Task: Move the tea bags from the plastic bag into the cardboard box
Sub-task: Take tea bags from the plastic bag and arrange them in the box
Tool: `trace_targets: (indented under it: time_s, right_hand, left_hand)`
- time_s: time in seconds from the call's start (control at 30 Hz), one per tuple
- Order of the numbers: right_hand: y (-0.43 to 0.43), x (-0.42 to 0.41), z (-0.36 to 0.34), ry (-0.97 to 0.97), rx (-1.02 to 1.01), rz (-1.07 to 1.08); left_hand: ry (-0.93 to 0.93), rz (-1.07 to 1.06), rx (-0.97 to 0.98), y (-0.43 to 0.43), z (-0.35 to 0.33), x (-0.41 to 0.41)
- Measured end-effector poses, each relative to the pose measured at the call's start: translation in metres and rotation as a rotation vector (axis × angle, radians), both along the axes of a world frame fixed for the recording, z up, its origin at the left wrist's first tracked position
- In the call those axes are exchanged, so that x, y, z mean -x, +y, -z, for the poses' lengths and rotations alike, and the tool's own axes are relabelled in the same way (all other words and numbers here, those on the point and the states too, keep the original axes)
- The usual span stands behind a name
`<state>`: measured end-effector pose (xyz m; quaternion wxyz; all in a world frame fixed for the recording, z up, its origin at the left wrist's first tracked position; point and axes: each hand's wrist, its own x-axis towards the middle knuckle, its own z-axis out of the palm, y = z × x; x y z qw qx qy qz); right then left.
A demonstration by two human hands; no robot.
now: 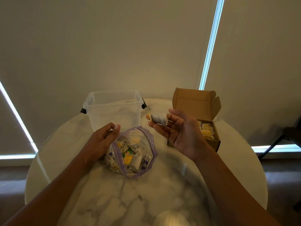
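A home dining corner: a round marble table (pixel 101 198) stands before drawn roller blinds (pixel 114 46), a chair (pixel 286 137) at right.

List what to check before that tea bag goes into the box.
1. Grip of right hand on tea bag: ok.
2. Lid of box open: ok.
3. Free room in box: cannot tell, the hand hides part of it.
4. Mouth of bag held open by left hand: ok.
5. Way to box clear of tub: ok.
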<state>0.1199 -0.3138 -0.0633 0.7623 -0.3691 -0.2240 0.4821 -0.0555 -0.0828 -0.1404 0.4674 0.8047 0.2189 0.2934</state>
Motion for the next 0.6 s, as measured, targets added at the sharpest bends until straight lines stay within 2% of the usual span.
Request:
trace_targets:
  time_s: [0.27, 0.5, 0.6]
  right_hand:
    - [0.008, -0.012, 0.013, -0.223, 0.077, 0.232]
    - [0.003, -0.020, 0.010, -0.242, -0.037, 0.355]
    - [0.001, -0.023, 0.010, -0.316, -0.112, 0.448]
  left_hand:
    - [-0.015, 0.010, -0.012, 0.005, 0.002, -0.001]
    - [-0.005, 0.020, -0.005, 0.009, 0.007, -0.001]
    - [-0.008, 0.030, -0.019, 0.011, 0.009, -0.001]
